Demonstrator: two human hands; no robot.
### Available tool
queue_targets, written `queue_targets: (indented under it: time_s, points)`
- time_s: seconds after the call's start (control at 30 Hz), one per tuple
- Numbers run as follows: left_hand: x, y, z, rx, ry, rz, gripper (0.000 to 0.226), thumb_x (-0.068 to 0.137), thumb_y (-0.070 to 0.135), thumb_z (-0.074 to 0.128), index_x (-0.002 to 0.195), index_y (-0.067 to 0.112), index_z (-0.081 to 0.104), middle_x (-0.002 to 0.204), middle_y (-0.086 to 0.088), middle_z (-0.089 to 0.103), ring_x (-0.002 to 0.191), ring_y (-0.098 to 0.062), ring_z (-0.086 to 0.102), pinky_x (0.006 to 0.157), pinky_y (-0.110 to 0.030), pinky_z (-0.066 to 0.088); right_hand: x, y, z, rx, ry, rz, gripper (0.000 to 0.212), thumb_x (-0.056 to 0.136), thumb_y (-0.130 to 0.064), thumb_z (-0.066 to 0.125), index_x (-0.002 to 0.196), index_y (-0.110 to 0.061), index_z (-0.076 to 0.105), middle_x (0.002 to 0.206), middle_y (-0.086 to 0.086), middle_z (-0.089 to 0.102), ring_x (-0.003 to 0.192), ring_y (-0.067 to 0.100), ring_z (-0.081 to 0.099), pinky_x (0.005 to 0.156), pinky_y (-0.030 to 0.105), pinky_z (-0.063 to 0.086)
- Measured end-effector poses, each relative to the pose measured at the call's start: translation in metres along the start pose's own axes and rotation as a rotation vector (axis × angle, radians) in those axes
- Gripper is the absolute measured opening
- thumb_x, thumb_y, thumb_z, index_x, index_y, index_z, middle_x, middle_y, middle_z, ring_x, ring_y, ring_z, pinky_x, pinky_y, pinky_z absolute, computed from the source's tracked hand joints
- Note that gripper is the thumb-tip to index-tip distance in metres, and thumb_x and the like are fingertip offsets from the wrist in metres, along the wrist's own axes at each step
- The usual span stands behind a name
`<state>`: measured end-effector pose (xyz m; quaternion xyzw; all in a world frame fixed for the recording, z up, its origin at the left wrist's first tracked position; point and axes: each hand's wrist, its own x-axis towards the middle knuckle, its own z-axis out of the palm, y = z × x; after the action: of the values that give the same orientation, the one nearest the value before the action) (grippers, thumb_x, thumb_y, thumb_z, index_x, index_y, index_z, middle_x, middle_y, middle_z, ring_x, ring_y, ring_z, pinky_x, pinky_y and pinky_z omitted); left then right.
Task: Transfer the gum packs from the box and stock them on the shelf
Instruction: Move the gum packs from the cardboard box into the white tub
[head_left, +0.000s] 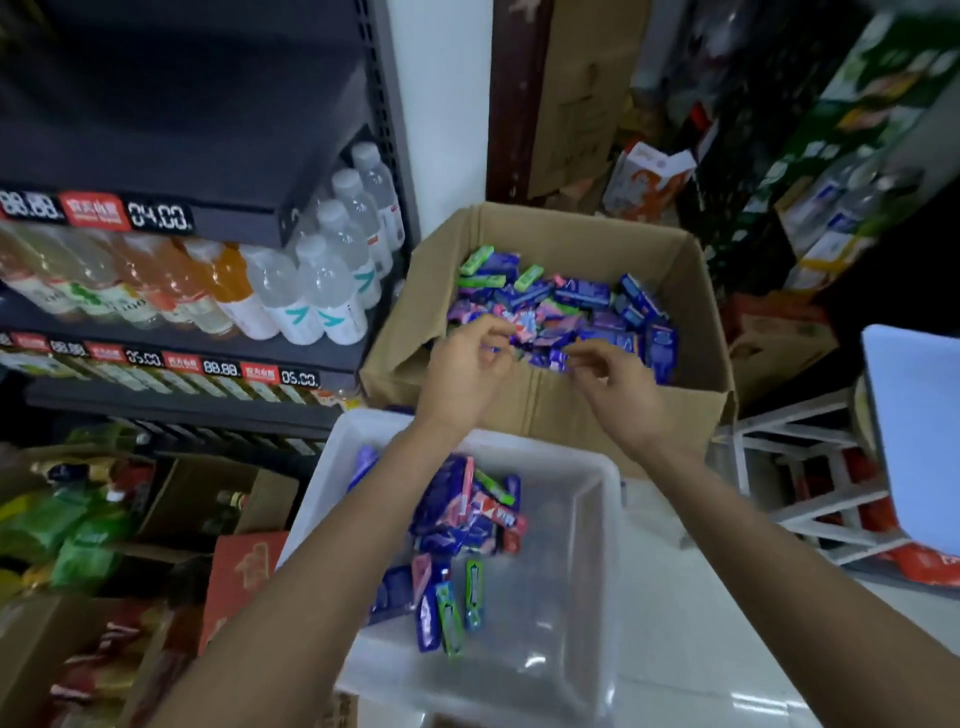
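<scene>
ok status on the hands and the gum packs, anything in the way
Left hand and right hand over the cardboard box, fingers curled, grip unclear. Gum packs piled in box, more in clear bin. Nothing blocking.

The light is dim and bluish, and small glare spots shine on the clear plastic tub and the glossy white floor. The wide lens bends the dark metal shelf at the left edge. The right edge and lower left corner are blurred.

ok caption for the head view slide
Both hands, left and right, reach over gum packs in a cardboard box behind a clear tub.
</scene>
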<state>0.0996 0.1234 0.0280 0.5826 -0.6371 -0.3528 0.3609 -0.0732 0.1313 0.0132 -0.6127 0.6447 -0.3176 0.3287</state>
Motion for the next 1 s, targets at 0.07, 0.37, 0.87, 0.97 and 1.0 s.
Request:
queue_targets:
  time_s: [0.07,0.37,0.87,0.97,1.0]
  points:
    - [0.042,0.006,0.014,0.044,0.002,0.008,0.024,0.087,0.006,0.061,0.111,0.008,0.064,0.100,-0.002,0.066,0.090,-0.012,0.060,0.077,-0.014,0.043,0.042,0.005,-0.015,-0.005,0.019,-0.013,0.029,0.086,0.005,0.051,0.110,-0.005,0.064,0.101,0.008,0.066,0.091,0.011,0.058,0.081,0.015,0.045]
    - [0.191,-0.043,0.095,0.421,-0.110,-0.198,0.065,0.087,0.026,0.065,0.142,0.010,0.035,0.144,-0.013,0.036,0.132,-0.029,0.033,0.105,-0.037,0.033,0.201,0.068,-0.023,-0.198,-0.174,0.005,0.040,0.086,-0.008,0.060,0.126,-0.010,0.054,0.122,0.013,0.059,0.113,0.027,0.055,0.083,0.024,0.039]
    - [0.236,-0.090,0.107,0.811,-0.054,-0.233,0.069,0.087,0.029,0.066,0.146,0.019,0.033,0.144,-0.002,0.037,0.129,-0.025,0.033,0.105,-0.039,0.032,0.260,0.138,0.015,-0.686,-0.361,0.017,0.051,0.090,-0.021,0.059,0.135,-0.012,0.037,0.131,0.013,0.033,0.122,0.027,0.032,0.101,0.035,0.036]
    - [0.230,-0.086,0.107,0.837,-0.041,-0.183,0.058,0.089,0.028,0.062,0.142,0.022,0.039,0.139,0.000,0.041,0.126,-0.024,0.035,0.102,-0.038,0.031,0.253,0.137,0.024,-0.732,-0.277,0.049,0.045,0.092,-0.017,0.057,0.133,-0.015,0.038,0.129,0.012,0.033,0.120,0.027,0.035,0.094,0.035,0.042]
    - [0.227,-0.085,0.108,0.838,-0.047,-0.158,0.055,0.090,0.027,0.060,0.141,0.023,0.041,0.138,0.000,0.041,0.126,-0.023,0.035,0.101,-0.038,0.031,0.252,0.138,0.025,-0.738,-0.259,0.054,0.046,0.091,-0.016,0.058,0.132,-0.015,0.038,0.129,0.012,0.035,0.120,0.026,0.037,0.093,0.035,0.042]
